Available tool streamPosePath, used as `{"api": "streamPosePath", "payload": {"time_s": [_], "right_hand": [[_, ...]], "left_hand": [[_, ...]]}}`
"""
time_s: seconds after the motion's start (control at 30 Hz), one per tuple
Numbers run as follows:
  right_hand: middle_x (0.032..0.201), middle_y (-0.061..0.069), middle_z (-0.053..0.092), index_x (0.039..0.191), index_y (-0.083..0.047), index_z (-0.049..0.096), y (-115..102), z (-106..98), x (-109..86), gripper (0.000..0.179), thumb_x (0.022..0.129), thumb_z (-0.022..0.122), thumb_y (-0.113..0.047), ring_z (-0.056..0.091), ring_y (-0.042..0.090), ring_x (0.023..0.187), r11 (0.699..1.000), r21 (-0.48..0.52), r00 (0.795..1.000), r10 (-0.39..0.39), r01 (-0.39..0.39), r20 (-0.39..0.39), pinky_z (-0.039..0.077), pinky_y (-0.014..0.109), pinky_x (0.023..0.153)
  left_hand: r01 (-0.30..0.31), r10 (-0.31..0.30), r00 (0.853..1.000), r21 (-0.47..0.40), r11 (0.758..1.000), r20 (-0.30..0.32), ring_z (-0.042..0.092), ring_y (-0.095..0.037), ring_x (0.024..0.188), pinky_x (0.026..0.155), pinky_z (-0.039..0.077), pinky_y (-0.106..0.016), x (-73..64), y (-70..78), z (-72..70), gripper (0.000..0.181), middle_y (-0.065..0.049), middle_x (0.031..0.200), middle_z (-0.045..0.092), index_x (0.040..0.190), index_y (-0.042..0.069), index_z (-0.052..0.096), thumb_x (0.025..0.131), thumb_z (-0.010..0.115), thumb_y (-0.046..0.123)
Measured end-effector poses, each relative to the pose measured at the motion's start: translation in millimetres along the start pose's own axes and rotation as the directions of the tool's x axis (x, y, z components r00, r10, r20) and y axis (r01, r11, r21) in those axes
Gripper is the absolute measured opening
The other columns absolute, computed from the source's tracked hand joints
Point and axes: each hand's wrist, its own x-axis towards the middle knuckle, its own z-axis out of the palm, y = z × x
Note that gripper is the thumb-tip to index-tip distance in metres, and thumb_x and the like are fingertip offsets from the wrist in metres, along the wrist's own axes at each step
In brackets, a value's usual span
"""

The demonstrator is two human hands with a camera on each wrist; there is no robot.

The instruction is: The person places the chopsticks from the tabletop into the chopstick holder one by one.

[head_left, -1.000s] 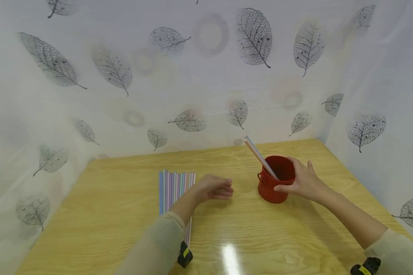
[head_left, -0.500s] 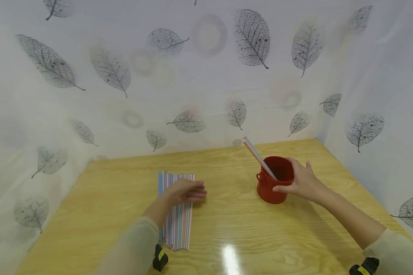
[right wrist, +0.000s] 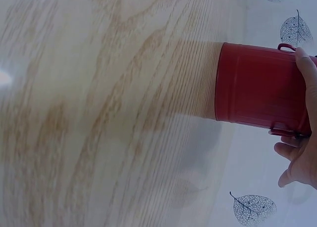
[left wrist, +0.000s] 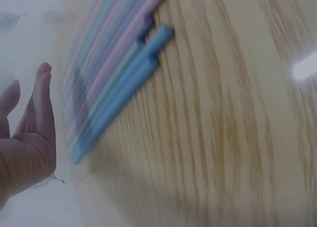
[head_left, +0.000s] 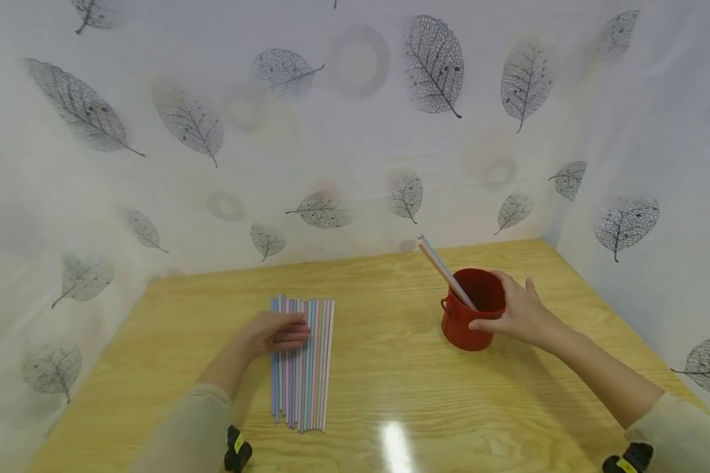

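Red bucket (head_left: 469,332), centre-right of frame, is being clasped by the right grip (head_left: 519,311); left grip (head_left: 277,332), loosely extended, is hovering over pastel sticks (head_left: 309,387), lower centre.

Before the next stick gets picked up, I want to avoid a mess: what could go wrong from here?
The left hand, over the row of pastel sticks, might brush and scatter them, as they lie loose.
The leaning sticks stand well above the rim of the red pail; if the right hand jerked it, they could swing or fall out.
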Motion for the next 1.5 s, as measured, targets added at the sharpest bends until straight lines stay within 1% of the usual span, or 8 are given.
{"api": "streamPosePath", "payload": {"time_s": [0.17, 0.37, 0.73, 0.8, 0.87, 1.03, 1.1, 1.5], "right_hand": [[0.124, 0.029, 0.052, 0.136, 0.010, 0.030, 0, 0, 0.5, 0.099, 0.068, 0.084, -0.038, 0.047, 0.048, 0.116, 1.000, 0.003, 1.000, -0.001, 0.001, 0.001, 0.003, 0.077, 0.105], [0.124, 0.029, 0.053, 0.136, 0.009, 0.031, 0, 0, 1.8, 0.099, 0.068, 0.085, -0.037, 0.048, 0.048, 0.115, 1.000, 0.000, 1.000, -0.003, 0.003, -0.004, 0.004, 0.077, 0.105], [0.122, 0.030, 0.054, 0.136, 0.011, 0.029, -1, -2, 0.2, 0.101, 0.067, 0.084, -0.039, 0.049, 0.048, 0.114, 1.000, -0.018, 1.000, 0.006, -0.006, 0.008, 0.004, 0.076, 0.106], [0.122, 0.030, 0.054, 0.136, 0.011, 0.029, -1, -2, 0.3, 0.101, 0.067, 0.084, -0.039, 0.049, 0.048, 0.114, 1.000, -0.017, 1.000, 0.007, -0.007, 0.008, 0.003, 0.076, 0.106], [0.123, 0.030, 0.054, 0.136, 0.011, 0.029, -1, -2, 0.6, 0.101, 0.067, 0.084, -0.039, 0.049, 0.048, 0.114, 1.000, -0.015, 1.000, 0.008, -0.008, 0.011, 0.002, 0.076, 0.106], [0.122, 0.030, 0.054, 0.136, 0.011, 0.030, -1, -3, 1.5, 0.101, 0.067, 0.085, -0.040, 0.050, 0.048, 0.114, 1.000, -0.020, 1.000, 0.005, -0.005, 0.010, 0.003, 0.077, 0.105], [0.122, 0.030, 0.055, 0.135, 0.011, 0.030, -1, -3, 1.9, 0.101, 0.067, 0.085, -0.040, 0.050, 0.048, 0.113, 1.000, -0.026, 1.000, 0.001, -0.001, 0.007, 0.003, 0.077, 0.105], [0.122, 0.030, 0.054, 0.135, 0.012, 0.031, -1, -3, 1.5, 0.102, 0.067, 0.084, -0.042, 0.049, 0.048, 0.115, 0.999, -0.046, 1.000, -0.010, 0.010, 0.005, 0.002, 0.077, 0.105]], "left_hand": [[-0.005, 0.005, 1.000, 0.043, 0.999, 0.006, 0.069, -0.014, 0.079, 0.077, 0.060, -0.027, -6.2, -2.6, -25.2, 0.041, -0.005, 0.087, 0.071, 0.128, -0.008, 0.047, 0.096, 0.056, 0.016], [-0.016, 0.020, 0.999, 0.110, 0.994, -0.033, 0.068, -0.011, 0.074, 0.072, 0.060, -0.023, -12.8, -5.7, -44.5, 0.037, -0.003, 0.081, 0.070, 0.122, -0.011, 0.049, 0.095, 0.057, 0.013], [-0.007, 0.032, 0.995, 0.271, 0.962, -0.090, 0.065, -0.010, 0.069, 0.067, 0.060, -0.025, -13.6, -11.6, -51.1, 0.037, -0.004, 0.078, 0.068, 0.114, -0.016, 0.053, 0.092, 0.061, 0.012], [-0.007, 0.050, 0.991, 0.328, 0.945, -0.125, 0.064, -0.011, 0.066, 0.065, 0.060, -0.025, -12.1, -11.8, -48.0, 0.034, -0.005, 0.076, 0.067, 0.108, -0.015, 0.056, 0.089, 0.065, 0.012], [0.010, 0.065, 0.984, 0.416, 0.909, -0.166, 0.063, -0.013, 0.064, 0.063, 0.060, -0.026, -10.8, -10.9, -43.3, 0.034, -0.006, 0.075, 0.066, 0.103, -0.013, 0.058, 0.086, 0.069, 0.014], [0.076, 0.086, 0.967, 0.594, 0.801, -0.240, 0.062, -0.018, 0.064, 0.060, 0.060, -0.028, -8.2, -6.7, -33.0, 0.040, -0.012, 0.078, 0.062, 0.101, -0.011, 0.053, 0.082, 0.073, 0.017], [0.085, 0.088, 0.964, 0.605, 0.791, -0.251, 0.062, -0.018, 0.063, 0.059, 0.060, -0.028, -6.9, -5.5, -31.1, 0.040, -0.013, 0.077, 0.062, 0.101, -0.011, 0.052, 0.081, 0.074, 0.016], [0.122, 0.038, 0.960, 0.538, 0.834, -0.277, 0.060, -0.010, 0.052, 0.054, 0.059, -0.025, -0.4, -6.5, -29.5, 0.035, -0.005, 0.063, 0.063, 0.097, -0.011, 0.053, 0.082, 0.074, 0.013]]}}
